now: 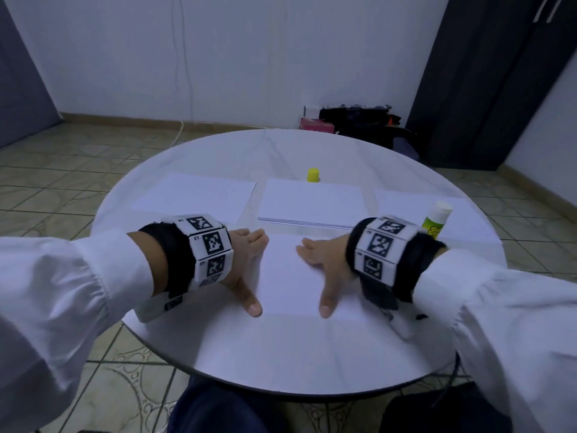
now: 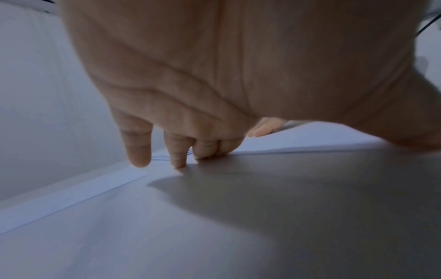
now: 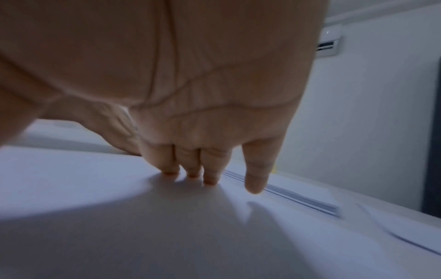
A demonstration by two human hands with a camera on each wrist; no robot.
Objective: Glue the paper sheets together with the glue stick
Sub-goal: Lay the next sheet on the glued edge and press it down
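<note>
Left hand point(image 1: 246, 264) & right hand point(image 1: 324, 267) spread flat, fingertips pressing near sheet point(image 1: 290, 276) on bench point(image 1: 281, 354). Paper stack point(image 1: 309, 201) just behind; glue stick point(image 1: 437, 220) upright far right, yellow cap point(image 1: 313, 175) behind stack.

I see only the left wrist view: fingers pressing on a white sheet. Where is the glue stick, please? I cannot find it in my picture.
Observer: In the head view the glue stick is on the right sheet, just beyond the right wrist. No hand holds it.
Operator: Is its cap on?
Observer: A yellow cap stands alone behind the middle stack of paper, away from the stick.
Operator: And the right hand?
Observer: The right hand lies spread on the same near sheet as the left hand, fingertips on the paper.
</note>
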